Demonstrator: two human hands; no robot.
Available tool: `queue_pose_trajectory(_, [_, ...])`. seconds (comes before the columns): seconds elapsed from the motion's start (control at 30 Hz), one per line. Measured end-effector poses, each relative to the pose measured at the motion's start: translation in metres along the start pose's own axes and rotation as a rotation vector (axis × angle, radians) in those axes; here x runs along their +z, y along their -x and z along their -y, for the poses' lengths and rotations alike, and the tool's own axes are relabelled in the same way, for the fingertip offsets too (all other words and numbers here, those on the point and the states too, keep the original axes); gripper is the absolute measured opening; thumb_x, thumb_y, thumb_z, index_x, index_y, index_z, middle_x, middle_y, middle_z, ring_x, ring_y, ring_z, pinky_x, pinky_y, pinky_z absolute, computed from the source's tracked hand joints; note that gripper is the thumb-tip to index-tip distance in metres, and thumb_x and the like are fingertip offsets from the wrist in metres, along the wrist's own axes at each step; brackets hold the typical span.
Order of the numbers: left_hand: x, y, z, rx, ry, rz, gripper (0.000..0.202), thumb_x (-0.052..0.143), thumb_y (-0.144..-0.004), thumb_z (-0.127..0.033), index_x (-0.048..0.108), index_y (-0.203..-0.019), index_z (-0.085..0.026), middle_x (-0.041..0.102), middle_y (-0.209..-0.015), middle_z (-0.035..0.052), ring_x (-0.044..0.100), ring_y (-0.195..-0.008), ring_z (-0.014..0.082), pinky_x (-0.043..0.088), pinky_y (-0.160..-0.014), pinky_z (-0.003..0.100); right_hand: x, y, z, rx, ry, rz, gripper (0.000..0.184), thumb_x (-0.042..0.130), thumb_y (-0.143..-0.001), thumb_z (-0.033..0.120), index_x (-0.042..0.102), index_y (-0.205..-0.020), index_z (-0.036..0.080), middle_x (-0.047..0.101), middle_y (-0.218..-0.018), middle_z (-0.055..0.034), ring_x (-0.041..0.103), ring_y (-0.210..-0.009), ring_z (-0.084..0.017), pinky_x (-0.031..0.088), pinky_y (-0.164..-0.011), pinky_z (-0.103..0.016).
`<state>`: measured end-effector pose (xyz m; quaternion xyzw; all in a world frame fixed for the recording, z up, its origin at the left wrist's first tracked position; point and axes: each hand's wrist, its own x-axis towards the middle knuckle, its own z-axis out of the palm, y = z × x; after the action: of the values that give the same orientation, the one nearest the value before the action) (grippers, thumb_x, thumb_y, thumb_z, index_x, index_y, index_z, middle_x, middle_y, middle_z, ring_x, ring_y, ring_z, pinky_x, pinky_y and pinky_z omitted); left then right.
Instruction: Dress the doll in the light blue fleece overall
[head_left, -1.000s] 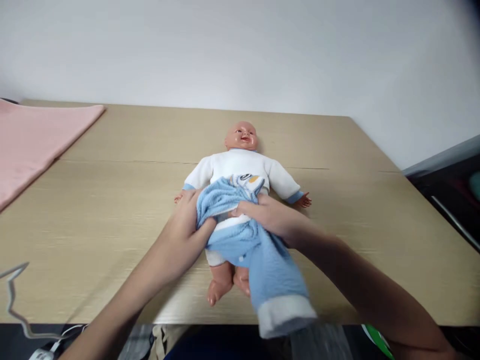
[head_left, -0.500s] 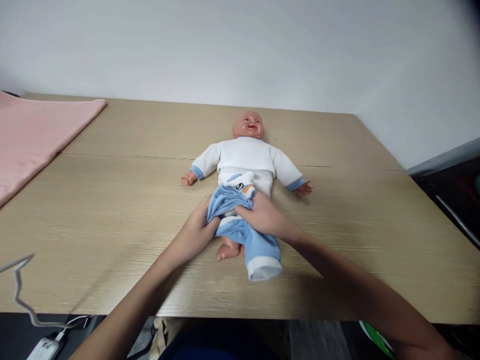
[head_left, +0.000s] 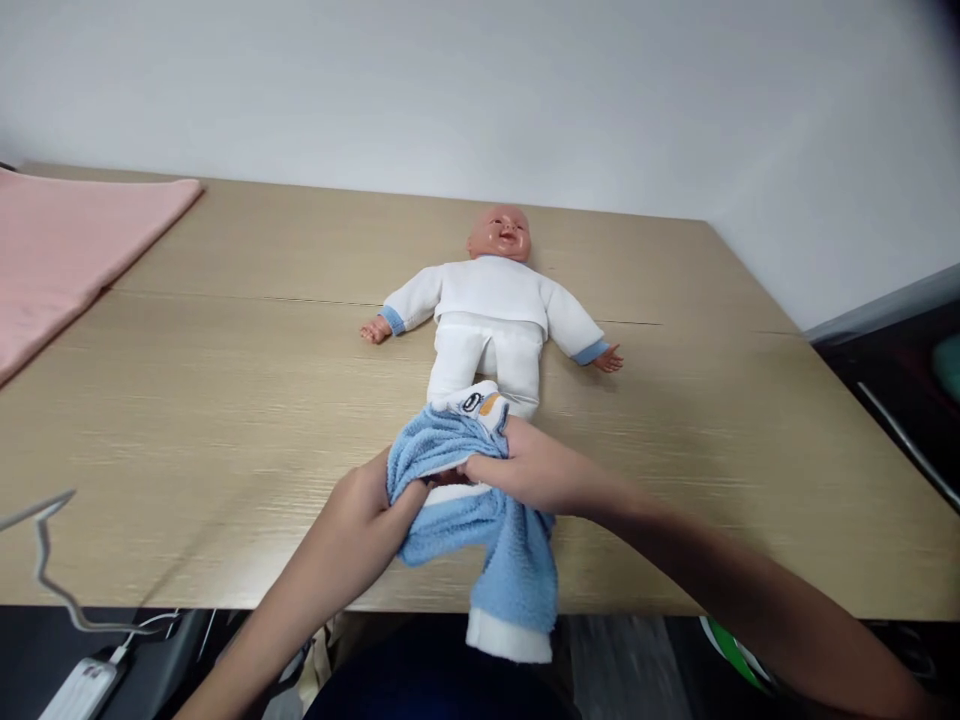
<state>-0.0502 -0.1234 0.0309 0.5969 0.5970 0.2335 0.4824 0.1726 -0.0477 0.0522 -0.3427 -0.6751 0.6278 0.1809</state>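
A baby doll (head_left: 491, 300) in a white top and white trousers lies on its back on the wooden table (head_left: 225, 400), head toward the wall. Light blue terry trousers (head_left: 480, 500) with white cuffs are bunched over its feet, one leg hanging past the table's near edge. My left hand (head_left: 367, 505) grips the left side of the bunched blue waistband. My right hand (head_left: 525, 465) pinches the right side of it. The doll's feet are hidden under the blue cloth.
A folded pink cloth (head_left: 52, 250) lies at the table's far left. A white cable and charger (head_left: 67, 640) hang off the near left edge. A dark cabinet (head_left: 900, 370) stands to the right. A white wall runs behind the table.
The blue trousers have slid down from the doll's waist to its feet, uncovering the white trousers. Both hands came toward me with the cloth, and the doll now lies farther away.
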Motion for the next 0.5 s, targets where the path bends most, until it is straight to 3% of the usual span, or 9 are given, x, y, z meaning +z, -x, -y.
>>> queue_pose_trajectory(0.17, [0.004,0.007,0.002,-0.069,-0.073,0.038,0.033,0.053,-0.103,-0.037,0.064,-0.133,-0.026,0.082,-0.120,0.0088,0.076,-0.120,0.0382,0.052,-0.101,0.048,0.008,0.008,-0.004,0.082,0.147,-0.076,0.007,0.066,-0.096,0.018,0.071,-0.098,0.022,0.076,-0.103,-0.0009,0.067,-0.097,-0.022,0.054,-0.094,-0.036])
queue_pose_trajectory(0.27, [0.002,0.016,-0.003,-0.062,-0.147,0.068,0.021,0.049,-0.106,-0.040,0.067,-0.106,-0.027,0.080,-0.100,0.0035,0.075,-0.096,0.0324,0.049,-0.086,0.042,0.009,0.017,-0.002,0.141,0.074,-0.014,0.003,0.065,-0.097,0.021,0.067,-0.098,0.022,0.071,-0.102,0.0003,0.063,-0.095,-0.020,0.053,-0.090,-0.035])
queue_pose_trajectory(0.37, [0.000,0.025,-0.004,-0.079,-0.282,0.098,0.037,0.047,-0.107,-0.044,0.046,-0.075,-0.026,0.062,-0.069,-0.0009,0.059,-0.066,0.0248,0.037,-0.070,0.039,0.006,0.022,-0.001,0.229,-0.014,0.057,0.005,0.068,-0.095,0.025,0.064,-0.095,0.023,0.065,-0.095,0.0019,0.057,-0.088,-0.019,0.050,-0.082,-0.032])
queue_pose_trajectory(0.43, [0.000,0.026,-0.003,-0.081,-0.300,0.120,0.039,0.047,-0.108,-0.045,0.043,-0.073,-0.026,0.059,-0.067,-0.0012,0.056,-0.065,0.0239,0.035,-0.068,0.039,0.005,0.022,-0.001,0.257,-0.042,0.075,0.008,0.070,-0.095,0.027,0.064,-0.096,0.023,0.063,-0.093,0.0024,0.056,-0.086,-0.019,0.049,-0.081,-0.032])
queue_pose_trajectory(0.5, [-0.001,0.025,-0.001,-0.043,-0.248,0.109,0.031,0.049,-0.107,-0.042,0.056,-0.082,-0.026,0.069,-0.081,0.0007,0.065,-0.078,0.0266,0.043,-0.076,0.040,0.004,0.021,-0.004,0.260,-0.049,0.075,0.008,0.070,-0.096,0.028,0.064,-0.097,0.023,0.064,-0.095,0.0020,0.057,-0.089,-0.019,0.050,-0.084,-0.032])
